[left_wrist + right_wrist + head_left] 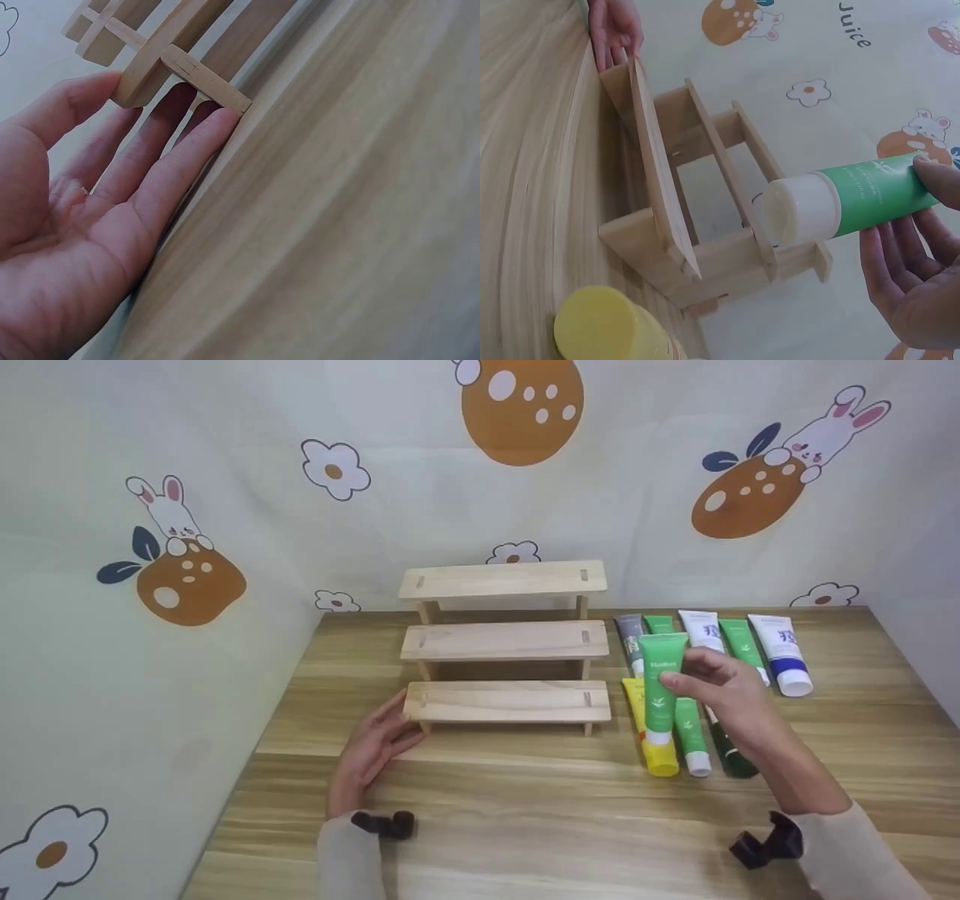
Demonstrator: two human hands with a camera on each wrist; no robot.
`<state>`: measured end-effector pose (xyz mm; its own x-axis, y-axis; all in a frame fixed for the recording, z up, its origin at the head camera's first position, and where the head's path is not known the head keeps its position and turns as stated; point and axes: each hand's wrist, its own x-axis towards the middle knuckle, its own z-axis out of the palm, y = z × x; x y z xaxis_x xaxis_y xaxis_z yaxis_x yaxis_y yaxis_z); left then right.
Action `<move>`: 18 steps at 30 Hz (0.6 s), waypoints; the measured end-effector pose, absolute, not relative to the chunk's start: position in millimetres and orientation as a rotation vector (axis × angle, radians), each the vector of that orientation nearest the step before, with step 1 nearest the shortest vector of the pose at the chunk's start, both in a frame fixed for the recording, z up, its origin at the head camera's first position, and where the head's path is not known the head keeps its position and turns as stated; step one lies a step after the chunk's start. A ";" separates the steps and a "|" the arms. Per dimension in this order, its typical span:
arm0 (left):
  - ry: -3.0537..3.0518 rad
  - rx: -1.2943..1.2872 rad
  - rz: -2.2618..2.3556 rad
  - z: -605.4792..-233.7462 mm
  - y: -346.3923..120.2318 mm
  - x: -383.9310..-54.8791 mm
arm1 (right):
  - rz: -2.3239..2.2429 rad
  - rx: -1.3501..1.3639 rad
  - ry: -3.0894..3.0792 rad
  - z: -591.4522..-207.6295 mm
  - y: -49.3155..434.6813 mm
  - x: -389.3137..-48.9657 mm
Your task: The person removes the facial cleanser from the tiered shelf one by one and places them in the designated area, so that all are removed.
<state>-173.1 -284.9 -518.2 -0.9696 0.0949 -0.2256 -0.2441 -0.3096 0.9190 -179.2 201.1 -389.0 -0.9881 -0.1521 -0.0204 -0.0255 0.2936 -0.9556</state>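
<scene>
A green tube (661,682) with a white cap is pinched by my right hand (727,694) above the other tubes, cap end down. In the right wrist view the same green tube (881,193) lies between thumb and fingers, with its white cap toward the shelf. My left hand (379,739) touches the left end of the lowest step of a three-step wooden shelf (506,703). Seen from the left wrist, the fingers (180,169) are extended against the shelf's leg (210,81), and the thumb touches the step's end.
Right of the shelf lie several tubes in two rows, among them a yellow tube (662,759), a green tube (691,735) and a white tube with a blue band (781,652). A patterned cloth (420,510) hangs behind the wooden table (525,825).
</scene>
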 end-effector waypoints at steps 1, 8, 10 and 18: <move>1.706 -0.190 2.377 -518.3 -284.7 -173.1 | -1.770 -0.148 2.448 -390.5 205.9 -179.4; 1.710 -0.166 2.371 -518.6 -282.1 -174.3 | -1.699 -0.072 2.476 -401.3 238.7 -182.2; 1.715 -0.164 2.364 -518.8 -282.1 -173.9 | -1.730 -0.054 2.466 -403.3 245.8 -184.5; 1.731 -0.175 2.379 -516.8 -283.6 -173.0 | -1.910 -0.050 2.389 -409.2 269.9 -197.4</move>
